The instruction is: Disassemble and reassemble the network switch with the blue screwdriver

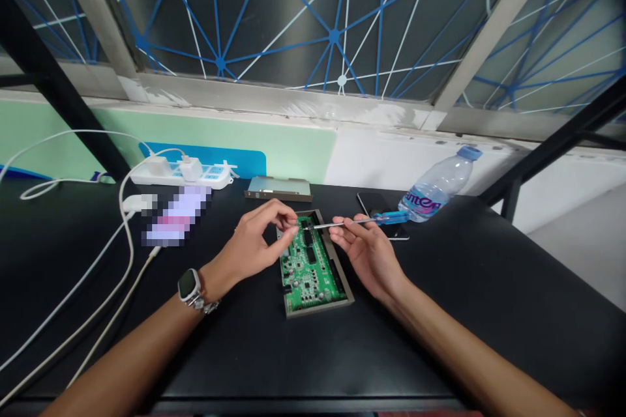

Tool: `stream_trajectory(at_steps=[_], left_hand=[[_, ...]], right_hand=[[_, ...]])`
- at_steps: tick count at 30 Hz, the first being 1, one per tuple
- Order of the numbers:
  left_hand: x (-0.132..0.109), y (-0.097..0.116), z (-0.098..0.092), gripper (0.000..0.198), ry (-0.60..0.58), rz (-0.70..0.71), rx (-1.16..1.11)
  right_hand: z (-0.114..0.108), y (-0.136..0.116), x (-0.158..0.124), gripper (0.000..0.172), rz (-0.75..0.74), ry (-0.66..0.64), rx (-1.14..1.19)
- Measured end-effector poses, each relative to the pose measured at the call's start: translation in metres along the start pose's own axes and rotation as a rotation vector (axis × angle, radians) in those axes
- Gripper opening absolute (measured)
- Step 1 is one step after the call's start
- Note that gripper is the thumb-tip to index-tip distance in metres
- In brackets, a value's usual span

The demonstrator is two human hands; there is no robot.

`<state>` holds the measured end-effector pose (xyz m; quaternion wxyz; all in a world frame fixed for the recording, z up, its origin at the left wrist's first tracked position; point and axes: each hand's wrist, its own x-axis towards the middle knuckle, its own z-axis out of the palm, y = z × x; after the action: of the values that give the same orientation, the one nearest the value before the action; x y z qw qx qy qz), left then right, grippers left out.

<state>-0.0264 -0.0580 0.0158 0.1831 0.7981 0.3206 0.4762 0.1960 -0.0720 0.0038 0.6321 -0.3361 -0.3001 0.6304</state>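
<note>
A green circuit board lies in a shallow grey metal case on the black table. My left hand, with a watch on its wrist, has its fingers pinched together at the board's far left corner. My right hand lies palm up beside the case and carries a blue-handled screwdriver across its fingers. The screwdriver's metal tip points left and meets the pinched left fingertips above the board. Whether something small sits between those fingertips is too small to see.
A grey metal cover plate lies behind the board. A dark phone and a tipped plastic water bottle rest at the right. A white power strip with chargers and white cables fills the left. The table's right edge drops off.
</note>
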Motion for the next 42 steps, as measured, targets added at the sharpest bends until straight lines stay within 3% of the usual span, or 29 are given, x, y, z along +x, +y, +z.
stream_trajectory(at_steps=[4, 12, 22, 26, 31, 34, 38, 42], left_hand=[[0.001, -0.002, 0.000, 0.004, -0.089, 0.001, -0.028], [0.001, -0.001, 0.000, 0.009, -0.095, 0.022, -0.001], [-0.003, 0.004, 0.001, 0.012, -0.188, 0.116, 0.216], [0.005, 0.003, -0.015, 0.012, -0.162, 0.128, 0.247], [0.008, -0.028, -0.064, 0.008, -0.262, -0.124, 0.382], [0.001, -0.052, -0.081, 0.008, -0.361, -0.270, 0.462], [-0.010, -0.067, -0.080, 0.012, -0.411, -0.343, 0.451], [-0.011, -0.069, -0.074, 0.011, -0.422, -0.355, 0.520]], right_hand=[[0.002, 0.000, -0.001, 0.028, 0.013, -0.009, 0.004], [0.005, -0.001, -0.004, 0.030, 0.017, 0.010, 0.000], [0.002, 0.000, -0.004, 0.022, 0.017, -0.013, -0.035], [-0.004, -0.010, 0.004, 0.024, -0.070, 0.055, -0.035], [-0.006, -0.017, 0.006, 0.026, -0.100, 0.045, -0.099], [-0.001, -0.013, 0.001, 0.027, -0.060, 0.005, -0.143], [0.001, -0.008, -0.004, 0.028, -0.045, -0.042, -0.188], [0.000, -0.007, -0.003, 0.029, -0.040, -0.051, -0.199]])
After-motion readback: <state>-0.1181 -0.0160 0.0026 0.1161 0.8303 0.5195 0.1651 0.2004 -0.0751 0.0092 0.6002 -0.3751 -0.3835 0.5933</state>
